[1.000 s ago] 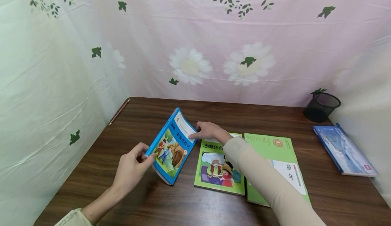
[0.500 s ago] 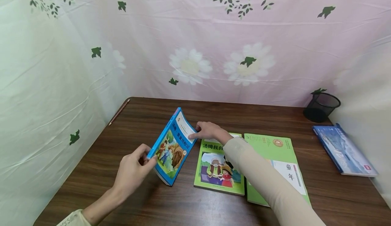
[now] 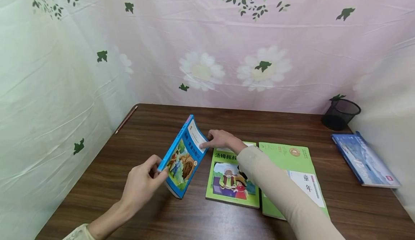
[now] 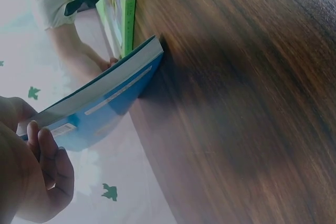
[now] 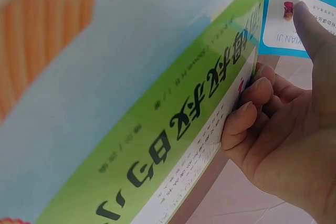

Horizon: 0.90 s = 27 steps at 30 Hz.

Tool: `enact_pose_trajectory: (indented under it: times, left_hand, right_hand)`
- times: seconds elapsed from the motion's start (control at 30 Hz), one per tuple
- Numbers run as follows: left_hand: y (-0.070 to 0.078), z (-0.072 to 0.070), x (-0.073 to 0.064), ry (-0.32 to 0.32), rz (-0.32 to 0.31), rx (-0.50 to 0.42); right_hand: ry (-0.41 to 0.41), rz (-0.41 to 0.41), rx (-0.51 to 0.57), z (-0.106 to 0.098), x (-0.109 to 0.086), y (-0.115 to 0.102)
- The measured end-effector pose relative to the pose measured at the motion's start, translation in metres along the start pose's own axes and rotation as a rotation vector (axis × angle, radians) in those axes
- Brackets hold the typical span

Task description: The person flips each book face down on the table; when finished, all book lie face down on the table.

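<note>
A blue paperback book [image 3: 181, 157] is held tilted over the left-middle of the table, its left side raised and its cover bowed. My left hand [image 3: 142, 180] pinches its left edge between thumb and fingers; the left wrist view shows the book's back cover [image 4: 115, 114] and page edges. My right hand [image 3: 223, 140] grips the upper right corner, thumb on the cover, as the right wrist view also shows. Right beside it lies a green book [image 3: 227, 193] with two cartoon figures. Another green book [image 3: 285, 153] lies to its right, partly hidden by my right forearm.
A blue-white book [image 3: 366, 160] lies at the table's right edge. Behind it a black mesh pen holder [image 3: 340, 114] leans near the back right corner. A brown pencil [image 3: 126, 119] lies along the far left edge. Printed curtains [image 3: 201, 34] enclose the table's back and sides.
The blue book's left side has risen and swung slightly right, so more of its spine shows. My left hand has moved a little right with it. The right hand stays nearly still.
</note>
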State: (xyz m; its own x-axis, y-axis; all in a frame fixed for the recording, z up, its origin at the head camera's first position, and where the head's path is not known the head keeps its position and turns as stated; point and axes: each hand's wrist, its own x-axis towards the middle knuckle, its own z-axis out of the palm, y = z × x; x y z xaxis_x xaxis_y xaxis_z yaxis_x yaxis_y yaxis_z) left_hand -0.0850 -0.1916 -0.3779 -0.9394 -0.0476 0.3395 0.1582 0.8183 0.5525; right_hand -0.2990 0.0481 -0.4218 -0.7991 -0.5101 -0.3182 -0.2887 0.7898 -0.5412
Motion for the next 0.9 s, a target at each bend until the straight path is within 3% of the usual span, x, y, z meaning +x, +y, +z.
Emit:
enact_pose_trajectory:
  times: [0.7, 0.9]
  left_hand:
    - [0.0077, 0.001, -0.0028, 0.004, 0.024, 0.046]
    - [0.0093, 0.0021, -0.003, 0.013, 0.055, 0.064]
  right_hand:
    - [0.013, 0.019, -0.004, 0.0, -0.002, -0.0005]
    - [0.019, 0.025, -0.004, 0.0006, -0.0031, 0.0007]
